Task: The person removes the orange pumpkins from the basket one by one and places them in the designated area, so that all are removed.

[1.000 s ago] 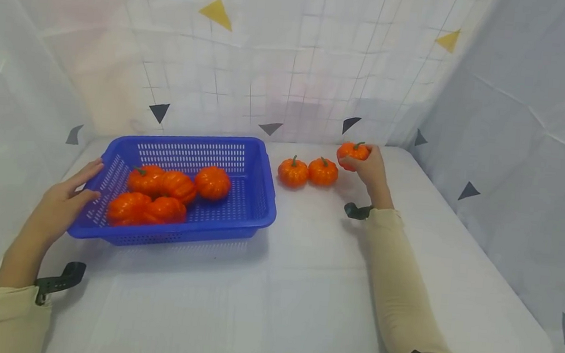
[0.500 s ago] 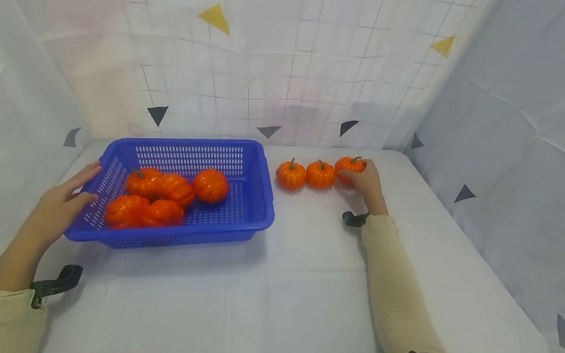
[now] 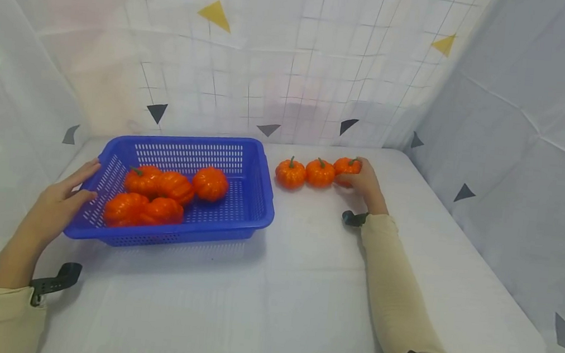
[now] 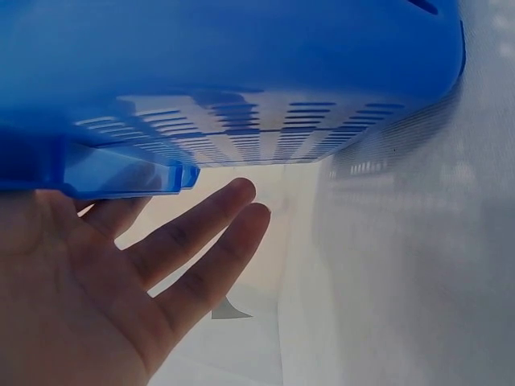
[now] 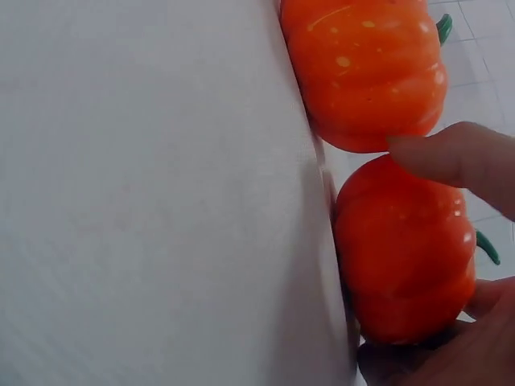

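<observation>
At the right end of a row on the white table, my right hand (image 3: pixel 366 183) holds a small orange toy pumpkin (image 3: pixel 346 165) with a green stem. In the right wrist view the thumb (image 5: pixel 451 157) lies over one side of this pumpkin (image 5: pixel 405 249), with fingers at the opposite side. A second pumpkin (image 3: pixel 320 174) sits right beside it, and a third pumpkin (image 3: pixel 290 174) is left of that. My left hand (image 3: pixel 55 207) rests at the left rim of a blue plastic basket (image 3: pixel 230 227), fingers extended and spread along its outside (image 4: pixel 265 48).
Several orange pumpkins (image 3: pixel 210 184) lie in the basket, mostly toward its left and middle. White sheeting (image 3: pixel 298 49) with grid lines and triangles rises behind the table, and more sheeting (image 3: pixel 528 136) stands along the right side.
My right hand has lowered the pumpkin to the table beside the other two, lining up a row. The left hand has stayed at the basket.
</observation>
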